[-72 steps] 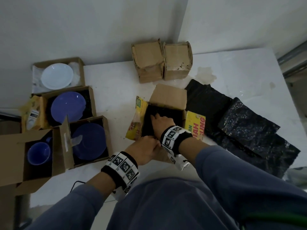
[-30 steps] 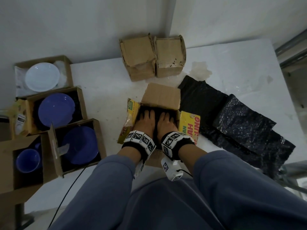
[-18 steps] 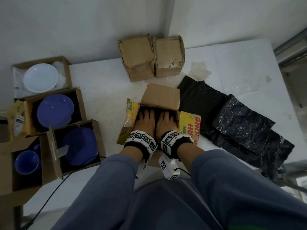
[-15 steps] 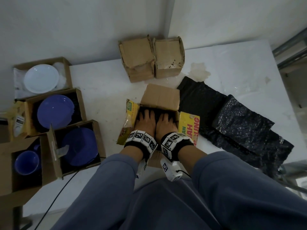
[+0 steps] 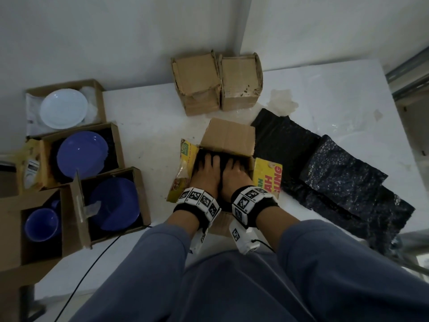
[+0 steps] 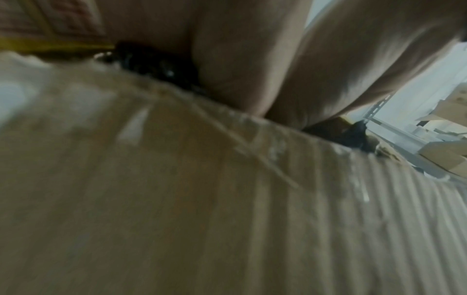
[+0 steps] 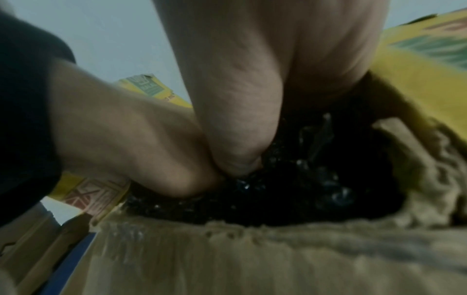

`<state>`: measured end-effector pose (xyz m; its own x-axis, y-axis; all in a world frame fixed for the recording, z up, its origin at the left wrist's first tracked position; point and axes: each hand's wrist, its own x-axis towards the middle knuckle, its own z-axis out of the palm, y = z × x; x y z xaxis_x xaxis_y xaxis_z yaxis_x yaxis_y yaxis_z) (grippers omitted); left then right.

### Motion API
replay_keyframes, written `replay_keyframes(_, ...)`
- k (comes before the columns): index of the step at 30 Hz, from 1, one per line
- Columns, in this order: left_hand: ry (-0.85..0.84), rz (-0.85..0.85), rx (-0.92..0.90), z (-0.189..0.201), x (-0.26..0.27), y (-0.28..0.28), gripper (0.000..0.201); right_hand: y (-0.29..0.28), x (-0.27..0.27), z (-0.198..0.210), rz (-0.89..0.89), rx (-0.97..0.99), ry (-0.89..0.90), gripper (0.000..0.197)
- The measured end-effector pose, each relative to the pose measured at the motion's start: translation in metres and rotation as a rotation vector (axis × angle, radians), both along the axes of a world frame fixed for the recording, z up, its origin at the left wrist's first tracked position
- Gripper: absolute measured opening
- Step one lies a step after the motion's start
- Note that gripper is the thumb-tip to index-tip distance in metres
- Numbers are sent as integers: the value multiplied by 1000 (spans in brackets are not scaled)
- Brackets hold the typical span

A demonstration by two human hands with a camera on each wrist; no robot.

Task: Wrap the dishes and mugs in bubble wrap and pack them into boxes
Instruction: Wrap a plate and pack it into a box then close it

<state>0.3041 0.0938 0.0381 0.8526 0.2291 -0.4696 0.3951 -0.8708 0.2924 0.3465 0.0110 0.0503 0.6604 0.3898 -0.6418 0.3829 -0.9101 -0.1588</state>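
An open cardboard box (image 5: 228, 135) with yellow printed flaps stands on the white table (image 5: 157, 126) right in front of me. A bundle in black bubble wrap (image 5: 242, 157) fills it. My left hand (image 5: 205, 173) and right hand (image 5: 234, 176) lie side by side inside the box, fingers straight, and press flat on the bundle. In the right wrist view my right hand (image 7: 278, 79) rests on the shiny black wrap (image 7: 303, 189), with my left hand (image 7: 131, 143) beside it. In the left wrist view the box's near wall (image 6: 227, 219) hides most of the wrap (image 6: 156, 61).
At the left stand open boxes with a white plate (image 5: 63, 108), two blue plates (image 5: 82, 154) (image 5: 113, 203) and a blue mug (image 5: 41, 225). Two shut cardboard boxes (image 5: 197, 84) sit at the back. Black bubble wrap sheets (image 5: 341, 173) lie to the right.
My left hand has moved from the box's near edge into the box beside the right hand. Over the last second both hands stay flat on the bundle.
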Motion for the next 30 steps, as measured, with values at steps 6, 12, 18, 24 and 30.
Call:
replay_keyframes(6,-12,-11,13,-7,0,0,67,3,-3,-5,-10,-80,19,85)
replay_keyframes(12,57,-26,63,-4,7,-2,67,6,6,-4,-39,-75,14,73)
replay_keyframes(18,102,38,102,-3,6,-7,66,6,7,-3,-21,-85,-35,59)
replay_keyframes(24,106,9,33,-4,4,-5,76,8,10,5,17,-113,20,63)
replay_keyframes(30,79,-41,-78,10,-6,4,85,5,14,36,129,-60,129,55)
